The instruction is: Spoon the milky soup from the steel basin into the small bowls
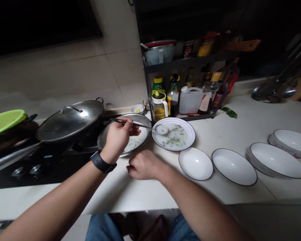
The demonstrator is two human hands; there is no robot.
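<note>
Smooth metal spoon (144,126) and basin (102,138), glossy bowls (234,167), shiny lid (72,123), matt watch strap (99,162), translucent plastic jug (190,101)

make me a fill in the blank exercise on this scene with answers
The right hand is curled; the dark-handled spoon is in the ____ one.
Of the round grey metal basin and striped white round plate, the spoon's scooping end is over the ____.
The dark-rimmed, white round bowls number ____.

Missing words: left; plate; four
</note>
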